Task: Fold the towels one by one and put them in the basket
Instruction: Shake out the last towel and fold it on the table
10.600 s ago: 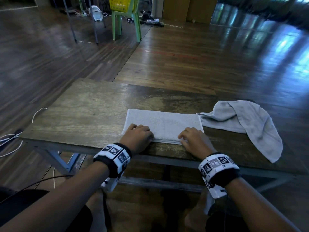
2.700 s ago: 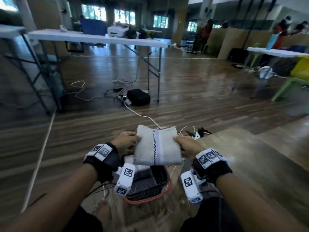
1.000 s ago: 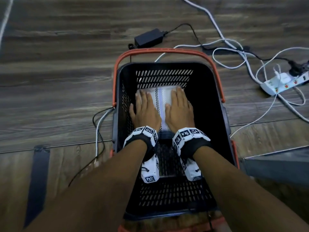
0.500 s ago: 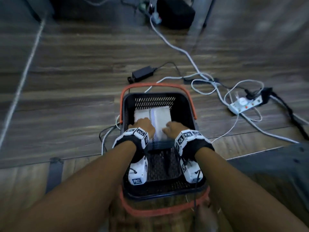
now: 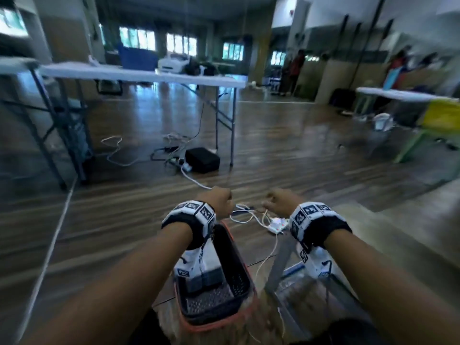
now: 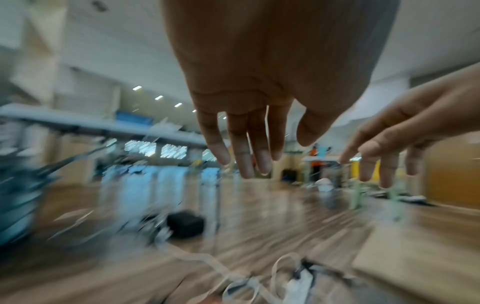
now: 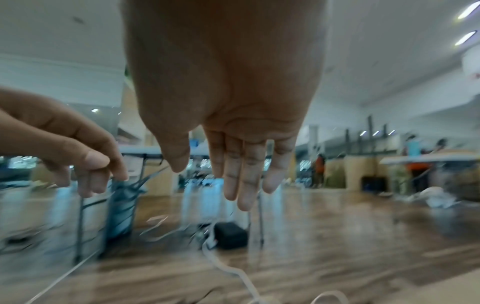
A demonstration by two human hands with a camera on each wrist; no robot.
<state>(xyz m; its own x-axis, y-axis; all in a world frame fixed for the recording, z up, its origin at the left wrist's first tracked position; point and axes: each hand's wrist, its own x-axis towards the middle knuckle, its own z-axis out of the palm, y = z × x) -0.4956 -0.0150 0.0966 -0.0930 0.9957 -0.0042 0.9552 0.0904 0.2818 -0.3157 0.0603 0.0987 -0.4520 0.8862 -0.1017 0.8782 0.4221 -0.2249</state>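
Observation:
Both hands hang in the air above the black basket (image 5: 241, 277) with the orange rim, which stands on the floor at the bottom of the head view. A folded white towel (image 5: 212, 263) lies inside it, partly hidden by my left wrist camera. My left hand (image 5: 219, 202) holds nothing; in the left wrist view its fingers (image 6: 242, 158) hang loose and nearly straight. My right hand (image 5: 278, 200) is also empty, and its fingers (image 7: 240, 185) point down, relaxed. The two hands are a short way apart. No other towel is in view.
The wooden table top (image 5: 388, 227) lies at the right, its metal leg (image 5: 280, 265) beside the basket. A white power strip (image 5: 276, 224) and cables lie on the floor beyond the hands. Farther off stand a black box (image 5: 202, 160) and a white folding table (image 5: 149, 75).
Both hands have let go of the folded towel and lifted out of the basket. The head view has swung up from the basket to the room.

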